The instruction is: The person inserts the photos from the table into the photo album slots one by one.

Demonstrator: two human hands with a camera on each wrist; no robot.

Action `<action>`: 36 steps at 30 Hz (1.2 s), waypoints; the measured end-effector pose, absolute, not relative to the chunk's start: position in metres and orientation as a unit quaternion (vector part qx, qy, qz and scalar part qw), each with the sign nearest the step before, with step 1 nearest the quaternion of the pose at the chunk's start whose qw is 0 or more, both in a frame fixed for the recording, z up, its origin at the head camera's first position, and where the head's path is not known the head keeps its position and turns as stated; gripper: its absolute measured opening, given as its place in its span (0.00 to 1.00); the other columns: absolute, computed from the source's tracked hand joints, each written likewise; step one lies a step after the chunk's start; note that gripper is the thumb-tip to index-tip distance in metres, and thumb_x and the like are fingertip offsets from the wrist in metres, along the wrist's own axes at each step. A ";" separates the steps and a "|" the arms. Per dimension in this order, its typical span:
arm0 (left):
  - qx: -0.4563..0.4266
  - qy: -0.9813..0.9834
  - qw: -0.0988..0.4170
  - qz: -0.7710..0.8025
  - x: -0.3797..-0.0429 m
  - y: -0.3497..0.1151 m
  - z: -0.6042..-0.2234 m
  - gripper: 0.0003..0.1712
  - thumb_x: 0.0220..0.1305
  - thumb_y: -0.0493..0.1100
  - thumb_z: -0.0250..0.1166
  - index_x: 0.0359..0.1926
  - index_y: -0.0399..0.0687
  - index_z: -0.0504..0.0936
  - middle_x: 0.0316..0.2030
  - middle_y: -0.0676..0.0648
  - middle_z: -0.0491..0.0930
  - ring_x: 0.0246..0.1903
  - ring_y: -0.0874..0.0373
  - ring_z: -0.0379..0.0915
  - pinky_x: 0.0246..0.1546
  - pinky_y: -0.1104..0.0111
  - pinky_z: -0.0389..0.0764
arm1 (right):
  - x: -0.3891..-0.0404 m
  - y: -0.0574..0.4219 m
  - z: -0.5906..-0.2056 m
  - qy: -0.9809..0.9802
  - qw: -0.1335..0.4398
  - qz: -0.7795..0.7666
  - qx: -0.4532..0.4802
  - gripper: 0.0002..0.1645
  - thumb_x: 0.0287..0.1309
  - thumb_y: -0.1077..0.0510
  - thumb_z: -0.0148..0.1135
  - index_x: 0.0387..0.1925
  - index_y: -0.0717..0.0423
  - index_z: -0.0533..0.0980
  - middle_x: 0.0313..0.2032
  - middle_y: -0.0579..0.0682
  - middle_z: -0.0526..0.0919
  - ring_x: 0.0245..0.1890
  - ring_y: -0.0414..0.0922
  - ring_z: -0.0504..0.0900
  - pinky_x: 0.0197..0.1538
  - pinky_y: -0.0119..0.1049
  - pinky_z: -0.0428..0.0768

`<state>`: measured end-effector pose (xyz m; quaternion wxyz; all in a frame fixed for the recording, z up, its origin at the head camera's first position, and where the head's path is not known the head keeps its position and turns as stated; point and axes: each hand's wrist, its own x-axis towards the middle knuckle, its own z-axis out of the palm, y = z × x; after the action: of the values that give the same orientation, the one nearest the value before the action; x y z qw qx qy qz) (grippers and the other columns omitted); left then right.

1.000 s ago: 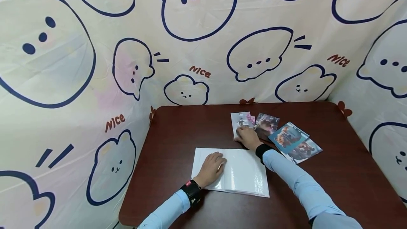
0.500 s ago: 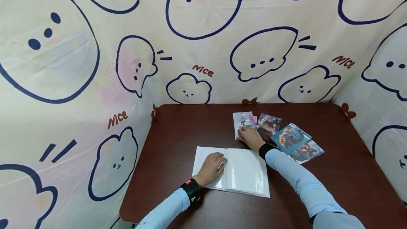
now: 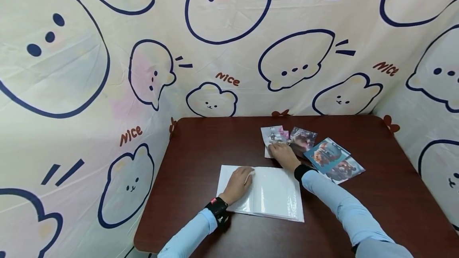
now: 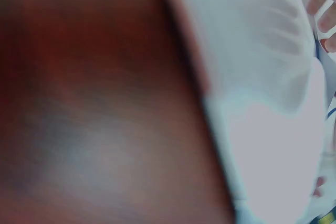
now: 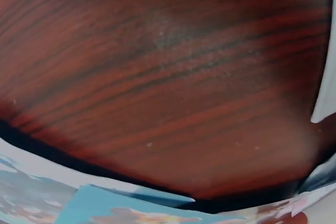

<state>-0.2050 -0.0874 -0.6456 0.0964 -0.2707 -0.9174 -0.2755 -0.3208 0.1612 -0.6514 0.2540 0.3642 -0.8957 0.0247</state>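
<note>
Nearest, blue sleeves [image 3: 190, 230], cut off at the bottom border together with the tabletop [image 3: 183, 170]'s near edge. Next, an open white album [image 3: 276, 194], with wide room to left and right; left hand [image 3: 236, 186] on its left page beside the fold, fingers loosely extended. To the right, a grey card [image 3: 342, 169], partly covered by a blue-bordered card [image 3: 327, 154]. Just past the album's far edge, right hand [image 3: 282, 155] touching the lower part of a pale picture card [image 3: 271, 131]; beside it, a dark card [image 3: 305, 137]. Farthest, a strip of tabletop, then printed curtain [image 3: 215, 63]. Right fingertips mostly hidden, pinch or mere touch impossible to tell; left-wrist view blurred, partly washed out by glare.
</note>
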 end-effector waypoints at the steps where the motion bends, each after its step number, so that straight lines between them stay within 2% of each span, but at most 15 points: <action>1: -0.251 -0.910 0.084 -0.318 -0.210 -0.083 -0.642 0.17 0.79 0.38 0.55 0.62 0.35 0.79 0.57 0.38 0.82 0.59 0.46 0.79 0.62 0.56 0.80 | -0.319 0.162 -0.650 -0.890 0.272 0.030 0.364 0.10 0.58 0.69 0.67 0.43 0.64 0.81 0.37 0.58 0.88 0.39 0.55 0.87 0.41 0.49 0.86; 4: -0.181 -0.878 0.042 -0.441 -0.225 -0.070 -0.631 0.23 0.83 0.42 0.48 0.67 0.31 0.73 0.59 0.34 0.81 0.58 0.43 0.79 0.59 0.55 0.81 | -0.313 0.162 -0.645 -0.873 0.318 0.027 0.370 0.08 0.63 0.66 0.65 0.44 0.65 0.81 0.39 0.58 0.88 0.40 0.55 0.87 0.43 0.48 0.86; 6: -0.137 -0.853 0.012 -0.504 -0.235 -0.061 -0.625 0.26 0.85 0.46 0.45 0.70 0.31 0.70 0.60 0.33 0.80 0.57 0.42 0.80 0.59 0.55 0.81 | -0.309 0.162 -0.642 -0.863 0.341 0.025 0.373 0.10 0.73 0.64 0.55 0.45 0.65 0.81 0.39 0.58 0.89 0.40 0.55 0.87 0.43 0.48 0.86; 8: -0.105 -0.832 -0.021 -0.545 -0.244 -0.054 -0.620 0.29 0.86 0.49 0.42 0.72 0.31 0.67 0.62 0.32 0.79 0.57 0.40 0.80 0.59 0.54 0.81 | -0.305 0.158 -0.639 -0.853 0.359 0.029 0.379 0.20 0.82 0.62 0.42 0.45 0.65 0.82 0.39 0.58 0.89 0.40 0.55 0.87 0.42 0.47 0.87; 10: -0.074 -0.801 -0.062 -0.590 -0.251 -0.049 -0.616 0.32 0.86 0.51 0.40 0.74 0.31 0.65 0.64 0.31 0.77 0.59 0.38 0.79 0.60 0.52 0.80 | -0.301 0.155 -0.636 -0.844 0.371 0.041 0.386 0.30 0.85 0.59 0.31 0.44 0.65 0.82 0.40 0.58 0.89 0.40 0.54 0.88 0.42 0.46 0.87; 12: -0.042 -0.768 -0.095 -0.632 -0.254 -0.044 -0.615 0.33 0.86 0.53 0.39 0.75 0.30 0.63 0.65 0.30 0.76 0.59 0.36 0.79 0.61 0.50 0.80 | -0.295 0.152 -0.633 -0.834 0.376 0.057 0.399 0.34 0.85 0.57 0.27 0.44 0.65 0.82 0.40 0.59 0.89 0.40 0.54 0.89 0.43 0.46 0.87; 15: -0.005 -0.717 -0.125 -0.685 -0.256 -0.039 -0.614 0.34 0.86 0.54 0.39 0.73 0.28 0.66 0.63 0.29 0.77 0.60 0.35 0.79 0.61 0.48 0.80 | -0.285 0.148 -0.629 -0.820 0.382 0.063 0.422 0.34 0.85 0.56 0.28 0.45 0.65 0.83 0.41 0.58 0.90 0.41 0.52 0.89 0.44 0.44 0.87; 18: 0.005 -0.695 -0.129 -0.707 -0.253 -0.037 -0.612 0.32 0.86 0.54 0.40 0.66 0.30 0.73 0.55 0.30 0.82 0.54 0.39 0.83 0.58 0.51 0.83 | -0.275 0.144 -0.626 -0.807 0.385 0.056 0.444 0.34 0.86 0.56 0.28 0.46 0.64 0.84 0.42 0.57 0.90 0.42 0.52 0.89 0.45 0.44 0.87; 23: -0.017 -0.690 -0.104 -0.716 -0.249 -0.041 -0.614 0.23 0.83 0.51 0.48 0.50 0.35 0.79 0.39 0.42 0.83 0.38 0.56 0.84 0.46 0.62 0.87 | -0.261 0.138 -0.624 -0.796 0.379 0.054 0.469 0.30 0.85 0.55 0.34 0.47 0.61 0.85 0.44 0.56 0.90 0.45 0.50 0.89 0.50 0.44 0.87; 27: -0.001 -0.699 -0.093 -0.710 -0.247 -0.047 -0.613 0.14 0.80 0.43 0.53 0.38 0.37 0.75 0.28 0.51 0.76 0.30 0.63 0.75 0.39 0.68 0.82 | -0.250 0.135 -0.626 -0.795 0.367 0.075 0.478 0.27 0.84 0.53 0.40 0.47 0.60 0.85 0.45 0.55 0.90 0.46 0.50 0.89 0.53 0.46 0.86; 29: -0.001 -0.709 -0.094 -0.698 -0.244 -0.051 -0.612 0.14 0.81 0.41 0.53 0.35 0.39 0.70 0.23 0.53 0.67 0.26 0.64 0.66 0.35 0.71 0.73 | -0.243 0.135 -0.626 -0.799 0.356 0.099 0.475 0.25 0.83 0.52 0.44 0.48 0.59 0.85 0.45 0.55 0.90 0.47 0.52 0.88 0.54 0.47 0.85; 32: -0.013 -0.727 -0.100 -0.679 -0.237 -0.061 -0.609 0.16 0.82 0.42 0.53 0.33 0.41 0.64 0.22 0.52 0.55 0.24 0.60 0.52 0.33 0.68 0.60 | -0.235 0.139 -0.624 -0.820 0.334 0.154 0.438 0.18 0.76 0.51 0.57 0.50 0.60 0.84 0.48 0.57 0.89 0.49 0.56 0.87 0.54 0.52 0.84; 33: -0.018 -0.731 -0.102 -0.675 -0.234 -0.064 -0.608 0.17 0.82 0.43 0.52 0.33 0.42 0.61 0.22 0.52 0.53 0.23 0.60 0.50 0.33 0.68 0.59 | -0.234 0.140 -0.622 -0.833 0.321 0.176 0.414 0.18 0.72 0.52 0.62 0.52 0.62 0.83 0.50 0.59 0.88 0.50 0.58 0.85 0.54 0.54 0.83; 36: -0.033 -0.736 -0.102 -0.669 -0.228 -0.073 -0.603 0.18 0.82 0.41 0.51 0.33 0.39 0.59 0.23 0.50 0.52 0.24 0.58 0.48 0.34 0.65 0.57 | -0.236 0.144 -0.614 -0.879 0.244 0.265 0.312 0.29 0.65 0.54 0.69 0.60 0.68 0.77 0.58 0.68 0.82 0.57 0.64 0.80 0.59 0.60 0.79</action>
<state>-0.2277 -0.0727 -0.6032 -0.1021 -0.0327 -0.7356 -0.6688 -0.2362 0.1436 -0.6140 0.2443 0.3125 -0.8790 0.2646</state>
